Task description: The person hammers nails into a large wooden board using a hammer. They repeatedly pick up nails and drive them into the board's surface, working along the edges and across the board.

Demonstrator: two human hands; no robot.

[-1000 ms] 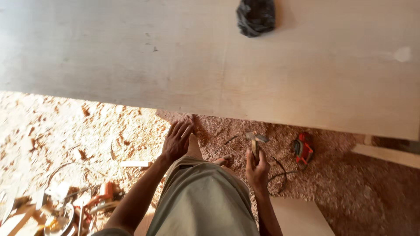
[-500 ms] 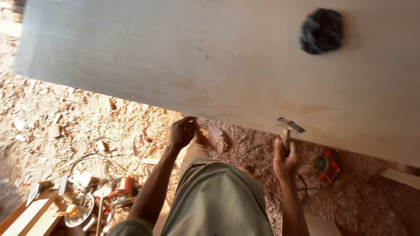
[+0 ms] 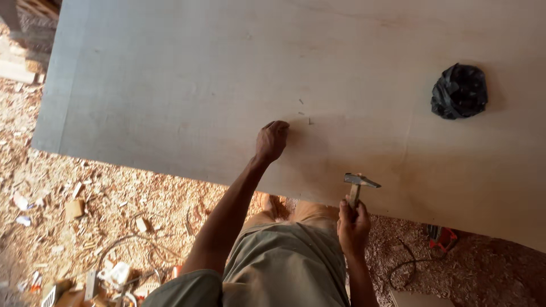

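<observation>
**Nailing: setup stage**

L hand is closed, fingertips pinched on the panel, near small nails; whether it holds a nail cannot be told. R hand grips the hammer, head just above the panel's near edge. Next move likely calls for steadying a nail upright, then a light tap. Black bag lies well apart.

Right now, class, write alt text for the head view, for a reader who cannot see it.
A person's left hand rests on a large plywood sheet near a few small nails, while the right hand grips a hammer at the sheet's near edge. A black bag sits on the sheet; sawdust covers the floor.
</observation>
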